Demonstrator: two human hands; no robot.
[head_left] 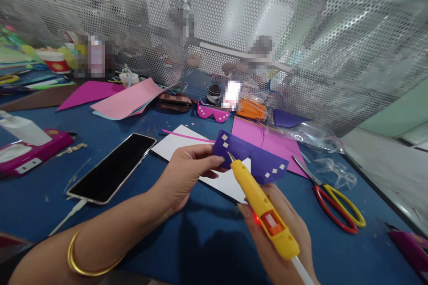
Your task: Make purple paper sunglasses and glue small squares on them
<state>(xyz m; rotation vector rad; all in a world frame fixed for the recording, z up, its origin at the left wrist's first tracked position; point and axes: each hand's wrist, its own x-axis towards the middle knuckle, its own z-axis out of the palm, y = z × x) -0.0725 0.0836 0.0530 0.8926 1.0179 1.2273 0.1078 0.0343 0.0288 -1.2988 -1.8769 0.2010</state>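
Observation:
My left hand point(187, 171) pinches the left end of a purple paper pair of glasses point(267, 164) between thumb and fingers. White square pieces sit on the glasses near both ends. My right hand point(284, 222) is wrapped round a yellow hot glue gun point(257, 200), its handle hidden below. The gun's metal tip is at the left part of the glasses, close to the white squares; I cannot tell if it touches. A red light glows at the gun's side. White paper point(182, 142) lies beneath, with a thin pink strip point(187, 135) across it.
Scissors point(321, 182) and pink paper point(277, 142) lie to the right, near clear plastic point(337, 171). Finished-looking pink glasses point(214, 112) are behind. A phone point(115, 169) on a cable and a magenta power strip point(33, 156) lie left. A perforated metal screen point(133, 4) stands at the back.

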